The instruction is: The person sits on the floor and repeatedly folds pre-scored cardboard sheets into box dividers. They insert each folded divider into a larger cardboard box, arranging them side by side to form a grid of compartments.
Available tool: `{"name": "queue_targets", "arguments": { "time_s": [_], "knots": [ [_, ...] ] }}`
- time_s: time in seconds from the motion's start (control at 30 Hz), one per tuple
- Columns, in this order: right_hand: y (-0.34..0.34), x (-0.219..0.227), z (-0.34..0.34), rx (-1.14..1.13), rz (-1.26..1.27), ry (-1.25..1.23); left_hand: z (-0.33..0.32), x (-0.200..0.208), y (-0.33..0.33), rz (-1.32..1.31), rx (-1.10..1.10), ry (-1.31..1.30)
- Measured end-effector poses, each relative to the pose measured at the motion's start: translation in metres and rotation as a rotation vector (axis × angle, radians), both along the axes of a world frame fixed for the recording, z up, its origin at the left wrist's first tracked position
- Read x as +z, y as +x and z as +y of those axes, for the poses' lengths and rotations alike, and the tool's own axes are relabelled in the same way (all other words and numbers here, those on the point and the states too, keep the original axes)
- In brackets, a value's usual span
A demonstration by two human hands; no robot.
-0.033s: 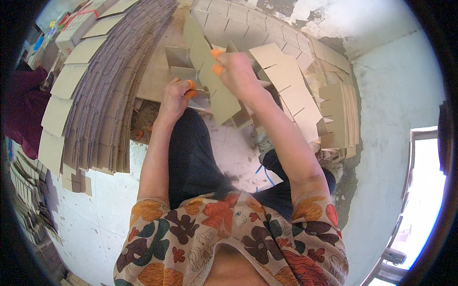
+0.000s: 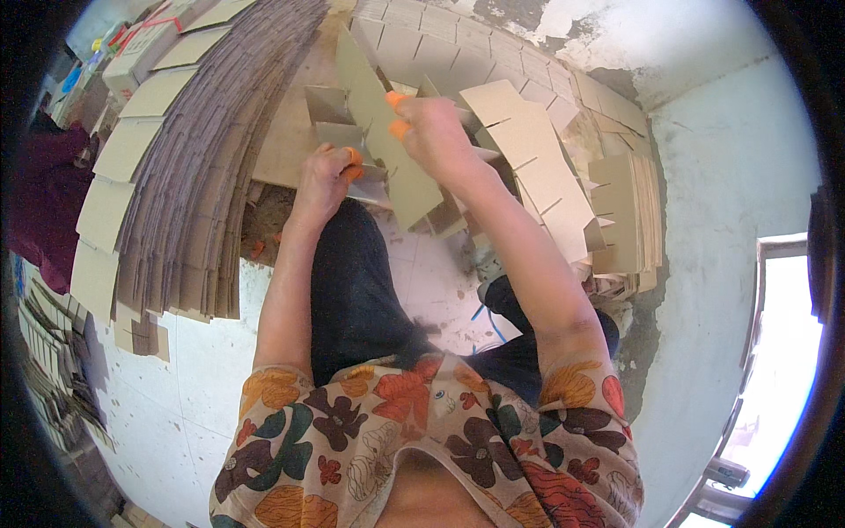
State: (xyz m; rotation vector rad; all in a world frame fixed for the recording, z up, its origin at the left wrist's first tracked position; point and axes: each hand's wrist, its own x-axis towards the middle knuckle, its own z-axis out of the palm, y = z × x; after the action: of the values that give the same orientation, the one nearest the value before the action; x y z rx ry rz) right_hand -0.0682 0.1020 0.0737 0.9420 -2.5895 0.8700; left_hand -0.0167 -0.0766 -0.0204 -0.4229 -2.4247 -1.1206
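Observation:
A long, slotted cardboard divider strip (image 2: 405, 180) stands slanted in front of me, on edge. My right hand (image 2: 433, 136) is closed on its upper right edge, with orange covers on the fingertips. Shorter cardboard cross pieces (image 2: 338, 135) stick out on the strip's left side. My left hand (image 2: 322, 183), also with orange fingertip covers, is closed in a pinch at the lower cross piece (image 2: 373, 187). My fingers hide exactly where they grip it. More cross pieces show partly behind my right wrist, beside a wide slotted cardboard sheet (image 2: 521, 141).
On the left runs a long, dense row of stacked cardboard strips (image 2: 189, 185). More slotted cardboard (image 2: 431, 48) lies at the back, and an upright stack (image 2: 627, 216) stands by the right wall (image 2: 713, 158). A box (image 2: 145, 53) sits far left. My legs are below.
The long divider strip and my right hand have shifted very slightly to the left. My left hand stays in place.

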Motion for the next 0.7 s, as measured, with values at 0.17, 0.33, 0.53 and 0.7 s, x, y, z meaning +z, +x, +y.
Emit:
{"name": "queue_targets", "arguments": {
  "time_s": [0.17,0.33,0.53,0.7],
  "knots": [
    [-0.002,-0.016,-0.009,0.040,-0.080,0.106,0.002,0.003,0.000,-0.027,0.022,-0.031],
    [-0.016,-0.019,-0.010,0.059,-0.010,0.105,-0.001,-0.004,-0.002,-0.079,0.024,0.009],
    [-0.023,-0.027,-0.010,0.031,-0.107,0.151,-0.001,-0.007,-0.008,-0.118,0.009,0.011],
    [-0.021,-0.004,-0.016,0.104,-0.087,0.275,0.001,-0.003,-0.007,-0.141,0.016,0.009]
  ]
}}
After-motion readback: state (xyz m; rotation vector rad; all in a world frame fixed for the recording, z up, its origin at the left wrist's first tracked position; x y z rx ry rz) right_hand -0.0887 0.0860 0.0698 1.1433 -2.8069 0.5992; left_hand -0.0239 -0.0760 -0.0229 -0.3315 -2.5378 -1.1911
